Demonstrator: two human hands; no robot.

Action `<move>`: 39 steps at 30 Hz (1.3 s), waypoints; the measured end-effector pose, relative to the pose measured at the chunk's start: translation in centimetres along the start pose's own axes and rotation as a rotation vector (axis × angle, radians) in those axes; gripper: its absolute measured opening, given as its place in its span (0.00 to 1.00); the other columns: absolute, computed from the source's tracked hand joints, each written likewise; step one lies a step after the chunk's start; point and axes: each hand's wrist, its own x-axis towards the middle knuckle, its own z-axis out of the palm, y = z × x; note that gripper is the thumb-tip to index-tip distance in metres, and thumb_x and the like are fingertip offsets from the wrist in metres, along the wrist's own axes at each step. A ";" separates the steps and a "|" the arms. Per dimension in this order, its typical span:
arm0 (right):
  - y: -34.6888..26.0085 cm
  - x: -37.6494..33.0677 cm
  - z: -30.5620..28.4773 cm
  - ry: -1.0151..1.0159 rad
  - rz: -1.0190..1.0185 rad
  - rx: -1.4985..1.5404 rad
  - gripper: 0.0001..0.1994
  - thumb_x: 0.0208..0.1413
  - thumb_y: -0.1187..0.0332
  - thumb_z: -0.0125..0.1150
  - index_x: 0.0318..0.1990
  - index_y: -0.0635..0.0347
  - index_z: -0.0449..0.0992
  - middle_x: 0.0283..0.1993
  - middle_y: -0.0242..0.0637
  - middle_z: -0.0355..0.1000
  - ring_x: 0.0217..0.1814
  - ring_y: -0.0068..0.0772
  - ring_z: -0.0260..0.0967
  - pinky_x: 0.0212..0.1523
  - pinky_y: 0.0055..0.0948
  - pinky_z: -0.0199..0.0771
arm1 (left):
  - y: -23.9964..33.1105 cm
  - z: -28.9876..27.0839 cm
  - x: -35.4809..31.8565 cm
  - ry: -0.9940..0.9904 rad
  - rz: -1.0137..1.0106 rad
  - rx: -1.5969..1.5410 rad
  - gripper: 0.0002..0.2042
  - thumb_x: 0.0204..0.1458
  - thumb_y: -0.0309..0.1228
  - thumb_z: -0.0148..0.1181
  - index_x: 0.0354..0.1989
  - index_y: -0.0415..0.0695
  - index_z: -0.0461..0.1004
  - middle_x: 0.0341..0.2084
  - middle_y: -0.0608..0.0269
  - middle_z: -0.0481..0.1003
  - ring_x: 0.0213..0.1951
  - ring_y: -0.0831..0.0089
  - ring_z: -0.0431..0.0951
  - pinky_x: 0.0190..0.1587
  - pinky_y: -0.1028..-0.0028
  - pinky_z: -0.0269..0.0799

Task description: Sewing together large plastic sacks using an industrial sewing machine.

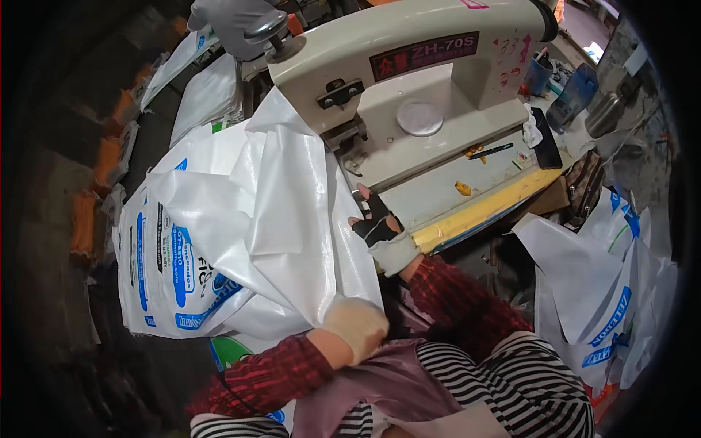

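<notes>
A white woven plastic bag [270,219] with blue print lies draped from the sewing head of a cream industrial machine [409,80] down toward my lap. My left hand [358,325], in a pale glove, grips the bag's lower edge. My right hand [380,223], in a dark fingerless glove with a white cuff, pinches the bag's right edge beside the machine's bed. The bag's top corner sits under the machine's head [343,135].
Stacks of similar white bags [201,95] lie at the upper left and more [606,292] hang at the right. On the machine's bed [438,190] are a pen, a dark phone [546,139] and cups [577,91]. Another person's grey-gloved hand [230,22] is at top.
</notes>
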 end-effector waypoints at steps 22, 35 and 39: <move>-1.4 -2.0 0.4 -0.425 0.094 -0.988 0.26 0.45 0.67 0.46 0.56 0.56 0.60 0.25 0.49 0.71 0.27 0.49 0.71 0.27 0.42 0.68 | -14.3 -15.4 1.9 -0.164 -0.139 0.706 0.12 0.33 0.45 0.58 0.25 0.54 0.76 0.25 0.68 0.74 0.35 0.69 0.70 0.48 0.63 0.56; 1.0 -0.8 0.5 -0.558 0.231 -0.983 0.21 0.50 0.50 0.45 0.41 0.55 0.74 0.42 0.48 0.70 0.44 0.52 0.67 0.48 0.48 0.61 | -13.1 -14.2 4.2 0.176 0.118 0.666 0.13 0.27 0.41 0.61 0.23 0.49 0.72 0.25 0.63 0.73 0.36 0.66 0.71 0.54 0.65 0.54; -0.2 -1.2 -1.7 -0.558 0.212 -0.873 0.20 0.48 0.56 0.49 0.46 0.56 0.71 0.38 0.53 0.69 0.40 0.54 0.67 0.41 0.46 0.64 | -12.0 -17.5 1.3 -0.135 -0.165 0.601 0.06 0.31 0.39 0.60 0.17 0.53 0.75 0.17 0.65 0.74 0.27 0.68 0.73 0.48 0.64 0.55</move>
